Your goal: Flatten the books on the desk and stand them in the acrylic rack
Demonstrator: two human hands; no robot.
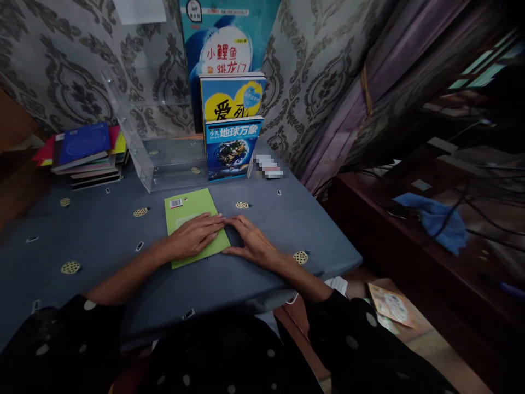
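The green book (199, 202) lies flat on the table (115, 235), barcode (176, 203) side up, in front of the clear rack (137, 156) that holds the blue globe book (233, 156). The left hand (196, 236) rests across its lower right part, fingers straight and close together, gripping nothing. The right hand (257, 244) waits at the right edge with thumb and fingers well parted — whether they touch the book is hard to tell. The step looks like steadying the book and aligning its edge; done well, the left palm presses lightly and evenly so the cover neither skids nor creases, while the right fingers meet the edge along its length — a hard pinch at one corner could bend it.
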